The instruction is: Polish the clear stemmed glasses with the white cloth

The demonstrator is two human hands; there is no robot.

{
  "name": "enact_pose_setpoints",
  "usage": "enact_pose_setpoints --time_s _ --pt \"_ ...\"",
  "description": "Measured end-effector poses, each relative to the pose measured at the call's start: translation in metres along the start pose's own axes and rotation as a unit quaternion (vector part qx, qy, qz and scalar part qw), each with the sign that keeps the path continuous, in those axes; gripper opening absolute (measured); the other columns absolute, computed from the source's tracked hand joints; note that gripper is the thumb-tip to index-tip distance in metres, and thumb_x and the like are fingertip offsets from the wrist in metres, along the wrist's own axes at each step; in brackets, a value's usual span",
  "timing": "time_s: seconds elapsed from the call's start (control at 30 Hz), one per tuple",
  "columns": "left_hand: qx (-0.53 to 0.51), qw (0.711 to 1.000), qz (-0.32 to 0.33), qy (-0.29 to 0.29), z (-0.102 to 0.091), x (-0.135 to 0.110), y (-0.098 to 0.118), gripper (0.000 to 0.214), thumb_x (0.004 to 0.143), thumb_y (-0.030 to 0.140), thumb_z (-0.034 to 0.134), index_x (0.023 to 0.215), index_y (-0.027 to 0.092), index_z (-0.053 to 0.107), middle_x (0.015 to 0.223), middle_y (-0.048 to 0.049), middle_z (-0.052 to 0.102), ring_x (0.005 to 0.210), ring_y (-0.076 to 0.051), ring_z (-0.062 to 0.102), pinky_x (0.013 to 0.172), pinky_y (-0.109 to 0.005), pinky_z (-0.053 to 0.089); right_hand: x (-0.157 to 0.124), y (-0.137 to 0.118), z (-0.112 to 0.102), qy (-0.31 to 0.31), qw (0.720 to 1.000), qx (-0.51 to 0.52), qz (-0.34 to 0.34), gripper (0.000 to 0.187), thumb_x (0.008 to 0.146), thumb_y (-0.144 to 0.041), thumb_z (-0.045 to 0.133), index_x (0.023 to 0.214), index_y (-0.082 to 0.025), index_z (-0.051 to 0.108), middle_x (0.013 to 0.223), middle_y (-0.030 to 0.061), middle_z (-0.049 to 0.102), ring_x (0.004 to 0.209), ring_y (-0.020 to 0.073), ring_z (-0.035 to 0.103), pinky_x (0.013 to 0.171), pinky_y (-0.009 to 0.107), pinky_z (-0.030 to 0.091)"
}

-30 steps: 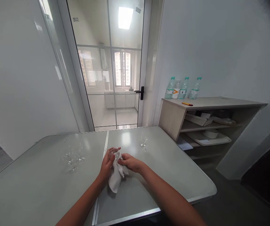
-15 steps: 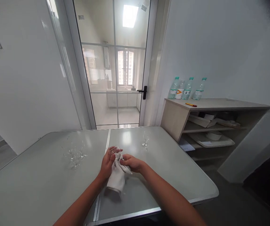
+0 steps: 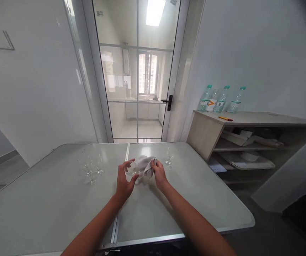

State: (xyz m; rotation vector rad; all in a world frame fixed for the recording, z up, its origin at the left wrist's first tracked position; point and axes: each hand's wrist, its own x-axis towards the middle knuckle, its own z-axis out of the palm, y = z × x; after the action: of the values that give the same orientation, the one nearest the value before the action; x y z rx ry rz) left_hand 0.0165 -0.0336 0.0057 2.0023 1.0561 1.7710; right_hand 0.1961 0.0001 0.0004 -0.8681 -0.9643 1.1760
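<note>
My left hand (image 3: 125, 179) is closed around the bowl of a clear wine glass (image 3: 131, 168), which lies tilted sideways above the table. My right hand (image 3: 159, 173) grips a white cloth (image 3: 147, 166) bunched by the base end of that glass; the cloth hides most of the stem and foot. A second wine glass (image 3: 170, 156) stands upright on the table to the right, beyond my right hand. Several more clear stemmed glasses (image 3: 91, 170) stand grouped on the left half of the table.
The grey-green table (image 3: 48, 206) has a metal seam across it. Right of it, a wooden shelf unit (image 3: 206, 135) carries several plastic bottles (image 3: 222, 101), a red-yellow pen-like item (image 3: 225, 118) and trays (image 3: 257, 163). A glass door (image 3: 138, 124) stands behind the table.
The cloth has moved from hanging below my hands to the right, beside the glass's base end. My hands have spread apart slightly, exposing the bowl. The view has shifted a little left.
</note>
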Motion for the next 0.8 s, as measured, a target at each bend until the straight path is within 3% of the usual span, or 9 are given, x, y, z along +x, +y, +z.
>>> enact_pose_setpoints --time_s 0.13,0.27,0.4,0.5,0.63,0.8 --pt "-0.014 0.999 0.035 -0.036 0.0 -0.003 -0.003 0.059 0.086 0.044 0.073 0.137 0.024 0.05 0.139 -0.0149 0.061 0.111 -0.031 0.056 0.09 -0.045 0.046 -0.009 -0.004 0.009 -0.164 0.971 0.082 0.152 0.044 0.075 -0.059 0.075 0.086 -0.017 0.067 0.078 0.0032 0.064 0.07 0.0174 0.054 0.068 0.028 0.043" --pt "-0.016 0.993 0.069 -0.09 0.0 -0.004 -0.006 0.065 0.085 0.041 0.074 0.142 0.025 0.047 0.141 -0.0154 0.059 0.119 -0.033 0.053 0.096 -0.048 0.047 -0.015 -0.001 0.011 -0.222 0.947 0.084 0.216 0.036 0.062 -0.038 0.087 0.083 -0.016 0.07 0.073 0.0015 0.066 0.063 0.0139 0.054 0.062 0.027 0.042" --pt "-0.016 0.987 0.085 -0.133 0.002 -0.006 -0.007 0.067 0.085 0.036 0.074 0.144 0.025 0.045 0.142 -0.0161 0.058 0.121 -0.033 0.054 0.101 -0.051 0.046 -0.01 0.006 0.003 -0.213 0.953 0.029 0.212 0.035 0.054 -0.031 0.089 0.077 -0.013 0.07 0.066 0.0008 0.065 0.055 0.0119 0.052 0.056 0.026 0.039" --pt "-0.015 0.983 0.082 -0.163 0.005 -0.007 -0.008 0.066 0.085 0.038 0.075 0.144 0.025 0.047 0.142 -0.0162 0.058 0.122 -0.033 0.054 0.102 -0.052 0.046 -0.003 0.011 -0.004 -0.152 0.971 -0.025 0.182 0.039 0.047 -0.03 0.091 0.075 -0.012 0.071 0.062 0.0004 0.065 0.053 0.0126 0.052 0.054 0.026 0.037" --pt "-0.013 0.986 0.076 -0.149 0.006 -0.006 -0.009 0.064 0.087 0.034 0.072 0.144 0.026 0.045 0.144 -0.016 0.056 0.123 -0.032 0.054 0.102 -0.05 0.046 0.003 0.01 -0.006 -0.073 0.985 -0.014 0.156 0.043 0.048 -0.035 0.092 0.08 -0.013 0.072 0.065 0.0003 0.067 0.056 0.0128 0.054 0.055 0.026 0.039" --pt "-0.012 0.985 0.071 -0.158 0.004 -0.005 -0.013 0.057 0.092 0.025 0.064 0.144 0.029 0.044 0.147 -0.0137 0.054 0.113 -0.027 0.058 0.096 -0.046 0.048 0.0 0.003 -0.001 -0.114 0.975 0.016 0.191 0.036 0.053 -0.036 0.086 0.076 -0.014 0.07 0.067 0.0027 0.068 0.059 0.0149 0.057 0.057 0.027 0.042"
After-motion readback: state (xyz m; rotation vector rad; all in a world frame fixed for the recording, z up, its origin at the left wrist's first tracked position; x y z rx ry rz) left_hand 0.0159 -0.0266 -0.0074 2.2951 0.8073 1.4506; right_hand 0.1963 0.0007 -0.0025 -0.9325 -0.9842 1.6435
